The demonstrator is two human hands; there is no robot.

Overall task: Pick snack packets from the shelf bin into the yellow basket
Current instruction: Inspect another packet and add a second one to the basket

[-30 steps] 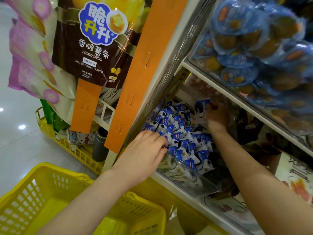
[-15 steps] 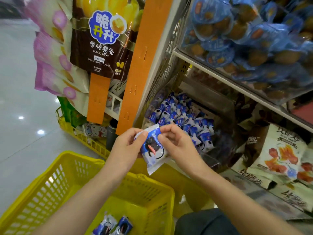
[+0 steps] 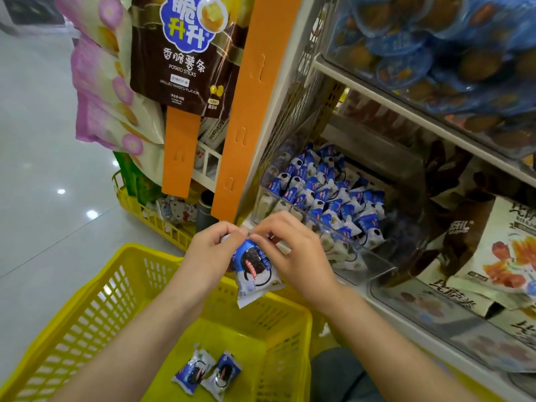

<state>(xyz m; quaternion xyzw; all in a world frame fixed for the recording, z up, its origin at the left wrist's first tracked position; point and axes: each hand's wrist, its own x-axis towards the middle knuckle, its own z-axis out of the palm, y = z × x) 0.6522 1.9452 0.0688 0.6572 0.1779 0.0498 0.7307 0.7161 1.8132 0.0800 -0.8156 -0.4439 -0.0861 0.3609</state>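
A blue and white snack packet (image 3: 253,271) with a dark cookie picture hangs over the far rim of the yellow basket (image 3: 87,314). My left hand (image 3: 213,253) pinches its top left corner and my right hand (image 3: 293,253) pinches its top right. Two more packets (image 3: 207,372) of the same kind lie on the basket floor. The clear shelf bin (image 3: 374,271), just beyond my hands to the right, holds several of the same blue packets (image 3: 324,195).
An orange hanging strip (image 3: 246,111) and a brown potato-stick bag (image 3: 185,53) hang left of the shelf. Above the bin is a shelf of blue cups (image 3: 435,53). Orange-print bags (image 3: 507,256) sit at right. Another yellow basket (image 3: 150,219) stands on the floor behind.
Both hands came out of the shelf bin with one packet and brought it toward the basket. The packet now hangs lower and more upright between my fingers than half a second ago.
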